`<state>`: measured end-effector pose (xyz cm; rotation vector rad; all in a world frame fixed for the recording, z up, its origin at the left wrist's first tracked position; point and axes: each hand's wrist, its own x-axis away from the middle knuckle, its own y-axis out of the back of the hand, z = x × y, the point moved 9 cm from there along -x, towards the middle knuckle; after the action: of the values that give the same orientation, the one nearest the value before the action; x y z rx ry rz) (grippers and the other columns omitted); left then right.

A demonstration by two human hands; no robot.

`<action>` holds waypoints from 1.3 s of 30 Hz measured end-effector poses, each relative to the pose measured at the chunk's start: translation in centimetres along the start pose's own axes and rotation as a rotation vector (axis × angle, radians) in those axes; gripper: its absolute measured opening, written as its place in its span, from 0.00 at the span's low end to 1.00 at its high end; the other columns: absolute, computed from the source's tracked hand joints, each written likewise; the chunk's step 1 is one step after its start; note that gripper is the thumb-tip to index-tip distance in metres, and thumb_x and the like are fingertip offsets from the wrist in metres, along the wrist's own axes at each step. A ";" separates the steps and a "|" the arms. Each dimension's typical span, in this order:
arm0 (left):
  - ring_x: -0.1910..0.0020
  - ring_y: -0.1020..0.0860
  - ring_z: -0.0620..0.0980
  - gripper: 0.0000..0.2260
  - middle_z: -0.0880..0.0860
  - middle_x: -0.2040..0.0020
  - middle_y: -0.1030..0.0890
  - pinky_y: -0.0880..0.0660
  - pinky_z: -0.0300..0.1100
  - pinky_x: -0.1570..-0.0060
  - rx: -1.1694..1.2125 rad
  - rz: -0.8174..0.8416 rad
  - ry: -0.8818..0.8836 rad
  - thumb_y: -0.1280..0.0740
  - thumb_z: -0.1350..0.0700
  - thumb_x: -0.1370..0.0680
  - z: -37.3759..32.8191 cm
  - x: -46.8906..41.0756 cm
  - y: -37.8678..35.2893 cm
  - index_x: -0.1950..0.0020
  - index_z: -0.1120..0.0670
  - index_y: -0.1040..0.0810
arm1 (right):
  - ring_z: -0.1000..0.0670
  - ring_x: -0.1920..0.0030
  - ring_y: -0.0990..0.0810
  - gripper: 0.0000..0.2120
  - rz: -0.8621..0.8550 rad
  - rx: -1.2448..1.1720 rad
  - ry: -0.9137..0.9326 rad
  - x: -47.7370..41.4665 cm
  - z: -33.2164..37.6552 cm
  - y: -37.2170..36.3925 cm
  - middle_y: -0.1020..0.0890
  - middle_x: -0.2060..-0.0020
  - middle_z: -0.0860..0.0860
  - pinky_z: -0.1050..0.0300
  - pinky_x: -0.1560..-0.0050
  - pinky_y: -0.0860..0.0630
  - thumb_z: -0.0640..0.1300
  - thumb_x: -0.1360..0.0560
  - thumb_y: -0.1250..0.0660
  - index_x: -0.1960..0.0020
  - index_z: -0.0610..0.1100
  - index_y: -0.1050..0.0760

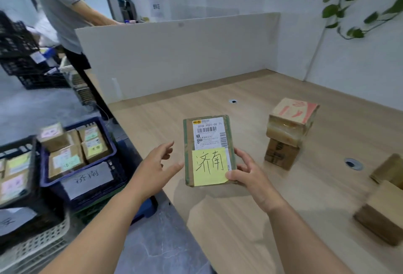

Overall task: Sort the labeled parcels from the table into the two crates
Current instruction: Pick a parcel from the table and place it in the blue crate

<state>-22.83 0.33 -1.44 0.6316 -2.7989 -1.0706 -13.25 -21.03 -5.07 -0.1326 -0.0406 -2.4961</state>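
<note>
The right-hand grip [250, 177] is clamped on a yellow-noted parcel [209, 140] held over the counter [218, 219] near its left edge; the left-hand grip [157, 169] is spread apart beside it. Below that edge a blue crate [113, 150] holds at least four parcels, and a black crate [21, 140] holds more, too blurred to count. Four boxes [383, 214] sit on open wood: two at the right edge, and a stack [291, 121] of two farther back.

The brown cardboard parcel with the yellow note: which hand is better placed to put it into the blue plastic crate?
Probably the left hand: it is open beside the brown cardboard parcel, on the side of the blue plastic crate. The right hand grips it but is farther.
</note>
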 end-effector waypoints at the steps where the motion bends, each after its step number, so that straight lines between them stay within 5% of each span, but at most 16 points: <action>1: 0.39 0.28 0.40 0.29 0.44 0.34 0.29 0.31 0.39 0.40 -0.010 -0.024 0.000 0.32 0.47 0.24 0.8 -0.1 1.2 0.26 0.46 0.38 | 0.51 0.51 0.15 0.31 0.015 0.013 0.000 -0.5 0.3 -0.9 0.14 0.52 0.52 0.55 0.40 0.24 0.44 0.36 0.30 0.38 0.64 0.34; 7: 0.33 0.32 0.44 0.31 0.46 0.31 0.31 0.31 0.48 0.34 -0.138 -0.095 0.012 0.31 0.45 0.25 6.2 -0.5 8.0 0.25 0.45 0.40 | 0.49 0.50 0.15 0.32 0.085 0.048 0.010 -4.9 1.9 -8.0 0.14 0.51 0.50 0.54 0.44 0.22 0.43 0.36 0.30 0.36 0.60 0.34; 14: 0.27 0.40 0.47 0.33 0.48 0.26 0.37 0.40 0.42 0.32 -0.312 -0.137 0.067 0.33 0.43 0.24 14.2 -1.2 16.6 0.23 0.48 0.44 | 0.51 0.54 0.15 0.34 0.213 0.117 0.006 -10.9 3.0 -19.8 0.14 0.53 0.49 0.62 0.53 0.22 0.42 0.37 0.31 0.33 0.56 0.33; 23: 0.27 0.41 0.49 0.35 0.49 0.24 0.41 0.41 0.44 0.30 -0.370 -0.163 0.218 0.34 0.42 0.24 25.6 0.4 26.2 0.22 0.49 0.46 | 0.47 0.51 0.15 0.42 0.358 0.182 -0.022 -17.2 2.2 -34.9 0.14 0.52 0.48 0.49 0.42 0.23 0.53 0.46 0.28 0.32 0.56 0.33; 28: 0.26 0.42 0.49 0.36 0.49 0.24 0.42 0.42 0.43 0.30 -0.407 -0.165 0.280 0.35 0.41 0.24 30.0 2.1 29.8 0.22 0.49 0.47 | 0.46 0.49 0.16 0.43 0.407 0.168 -0.033 -19.0 1.0 -41.2 0.14 0.50 0.47 0.49 0.42 0.23 0.52 0.46 0.28 0.30 0.54 0.32; 35: 0.26 0.41 0.50 0.36 0.50 0.24 0.41 0.40 0.46 0.29 -0.426 -0.156 0.296 0.34 0.42 0.24 32.8 1.9 32.8 0.22 0.50 0.47 | 0.50 0.51 0.15 0.31 0.461 0.137 -0.041 -20.9 0.7 -46.8 0.14 0.52 0.50 0.58 0.50 0.22 0.43 0.36 0.31 0.36 0.58 0.32; 39: 0.27 0.40 0.51 0.36 0.50 0.24 0.40 0.39 0.45 0.32 -0.427 -0.177 0.314 0.33 0.42 0.25 34.1 1.0 34.7 0.22 0.51 0.46 | 0.49 0.50 0.15 0.31 0.495 0.132 -0.050 -22.8 0.6 -49.6 0.14 0.50 0.49 0.57 0.51 0.21 0.42 0.36 0.31 0.33 0.56 0.31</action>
<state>-43.21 44.43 -4.50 0.9089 -2.1897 -1.4028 -24.72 32.33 -6.70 -0.1317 -0.1717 -1.9899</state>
